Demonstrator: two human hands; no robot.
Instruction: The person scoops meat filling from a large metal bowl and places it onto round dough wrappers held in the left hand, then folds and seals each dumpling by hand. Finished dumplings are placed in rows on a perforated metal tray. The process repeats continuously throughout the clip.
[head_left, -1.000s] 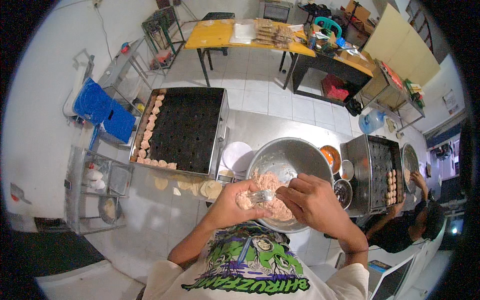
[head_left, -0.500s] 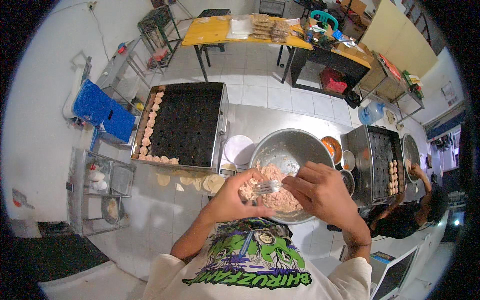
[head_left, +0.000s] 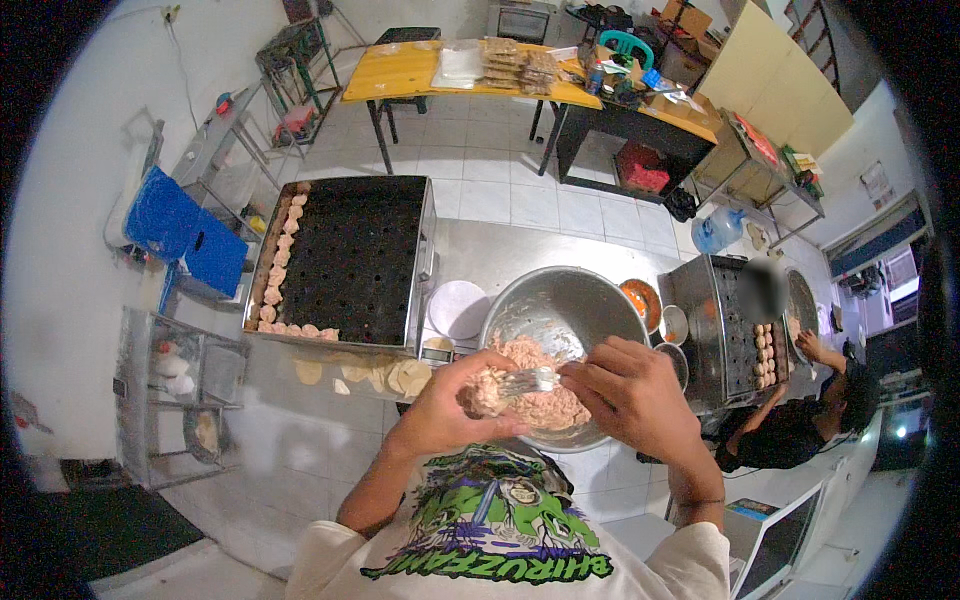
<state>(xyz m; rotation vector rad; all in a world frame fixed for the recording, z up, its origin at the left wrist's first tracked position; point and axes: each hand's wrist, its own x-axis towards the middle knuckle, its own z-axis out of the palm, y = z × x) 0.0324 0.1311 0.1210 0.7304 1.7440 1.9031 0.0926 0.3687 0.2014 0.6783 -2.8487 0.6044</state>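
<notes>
Left hand (head_left: pixel 450 400): half closed, fingers and thumb cupped about one pale, rounded lump (head_left: pixel 487 393). Right hand (head_left: pixel 635 400): fingertips drawn together in a pinch on the handle of one metal fork (head_left: pixel 530 379).

Governing relation: the lump lies to the left of the right hand, within the left hand's curl, so the left hand is the nearer. The fork's long axis runs crosswise between the hands, tines leftward at the lump, handle rightward. Whether the tines enter the lump or only rest against it cannot be told.

Pink mixture (head_left: pixel 550 408) lies between and just beyond the hands, inside one large metal bowl (head_left: pixel 605 300).

Count of surroundings: two perforated trays, one beyond and left of the left hand (head_left: pixel 350 250), one well to the right of the right hand (head_left: pixel 735 310). The left tray carries pink pieces (head_left: pixel 275 275) in an L, roughly a dozen, exact number uncertain; the right, two rows of shaped pieces (head_left: pixel 766 355), about four or five each. One round white plate (head_left: pixel 460 308) sits beyond the left hand. Three small bowls (head_left: pixel 657 308) stand beyond the right hand. Several pale discs (head_left: pixel 408 378) lie left of the left hand, overlapping, not countable.
</notes>
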